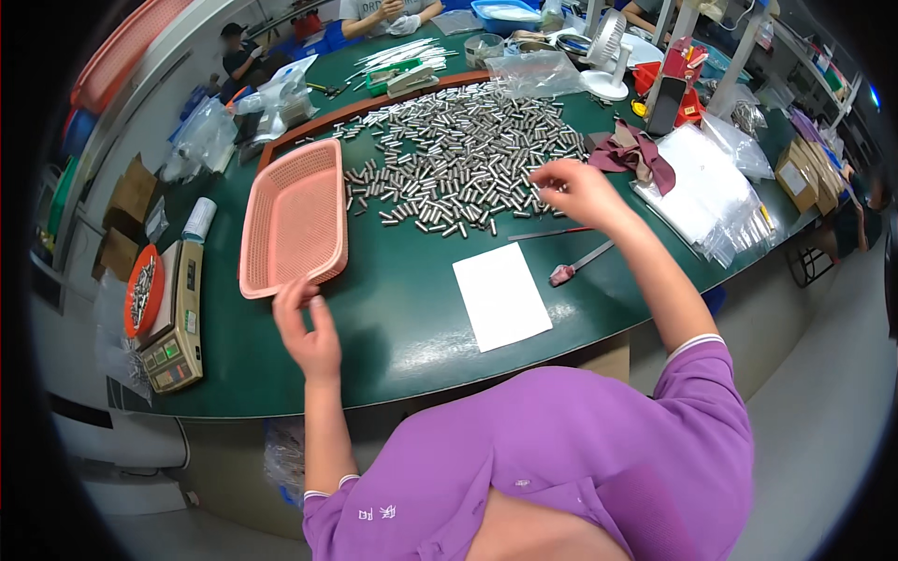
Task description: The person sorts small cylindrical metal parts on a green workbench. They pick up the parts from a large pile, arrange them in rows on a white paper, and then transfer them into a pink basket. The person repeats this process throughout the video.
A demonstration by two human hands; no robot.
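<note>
A big heap of short metal pins (468, 150) covers the far middle of the green table. Over the heap's right edge, my right hand (575, 192) has its fingers bent in toward the thumb. Whatever small thing they pinch is too small to make out. A pink plastic basket (296, 210) lies to the left of the heap. My left hand (311, 327) is at the basket's near rim, its thumb and fingers apart; whether the fingertips touch the rim I cannot tell. A white paper sheet (502, 296) lies between my hands, nearer to me.
At the left, an orange bowl of metal pins (143, 292) sits on a scale (178, 327). Tweezers (552, 233) and a flat metal strip (585, 262) lie by the paper. A maroon cloth (634, 157), plastic bags (734, 210) and a white fan (608, 56) are on the right.
</note>
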